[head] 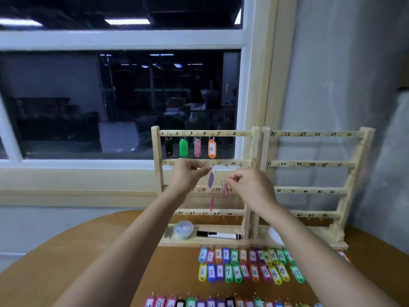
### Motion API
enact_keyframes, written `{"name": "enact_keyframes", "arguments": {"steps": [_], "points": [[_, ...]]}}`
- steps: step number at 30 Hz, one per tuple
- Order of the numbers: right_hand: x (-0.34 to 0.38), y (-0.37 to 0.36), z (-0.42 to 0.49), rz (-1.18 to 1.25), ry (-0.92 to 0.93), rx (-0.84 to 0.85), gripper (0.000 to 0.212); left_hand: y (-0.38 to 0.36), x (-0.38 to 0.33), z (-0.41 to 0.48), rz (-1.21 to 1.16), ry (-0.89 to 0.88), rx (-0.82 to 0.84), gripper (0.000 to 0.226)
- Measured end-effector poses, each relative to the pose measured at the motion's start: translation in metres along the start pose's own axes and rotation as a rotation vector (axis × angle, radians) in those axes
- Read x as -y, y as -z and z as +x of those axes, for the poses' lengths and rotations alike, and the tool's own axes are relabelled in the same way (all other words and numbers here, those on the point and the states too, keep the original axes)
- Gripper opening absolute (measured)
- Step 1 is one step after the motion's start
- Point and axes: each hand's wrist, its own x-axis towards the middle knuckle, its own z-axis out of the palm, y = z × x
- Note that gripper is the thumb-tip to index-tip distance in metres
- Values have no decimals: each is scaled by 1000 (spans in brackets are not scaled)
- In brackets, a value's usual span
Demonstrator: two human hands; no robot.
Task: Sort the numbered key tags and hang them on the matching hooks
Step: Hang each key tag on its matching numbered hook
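Loose tags (236, 272) sit in rows on counter (99, 262), just in front of rack (255, 151). Left hand (190, 176) fingers (202, 170) pinch purple tag (211, 179) at rack's second rail. Right hand (250, 187) pinches pink tag (225, 191), probably by its ring (blurred).

centre: purple tag (211, 179) is pinched by left hand (188, 175), pink tag (225, 192) ring by right hand (251, 188) | top rail (240, 133): four tags (197, 148) hung | lower right: loose tags (250, 270) laid in rows
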Motion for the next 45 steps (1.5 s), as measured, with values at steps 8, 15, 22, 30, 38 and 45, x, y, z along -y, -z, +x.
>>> {"name": "enact_keyframes", "arguments": {"steps": [8, 15, 22, 30, 38, 45], "points": [[10, 46, 47, -44, 67, -191, 12, -19, -54, 41, -78, -43, -152, 16], [14, 56, 68, -85, 93, -211, 17, -30, -65, 63, -42, -51, -274, 11], [18, 51, 78, -94, 107, -226, 17, -38, -56, 73, 105, -67, -303, 13], [20, 41, 93, -84, 63, -282, 20, -38, -49, 70, 334, -114, -289, 21], [16, 26, 88, -284, 79, -282, 19, -26, -17, 43, 426, -196, -210, 19], [-10, -5, 29, -165, 78, -139, 20, -25, 49, -2, 464, -63, 40, 16]]}}
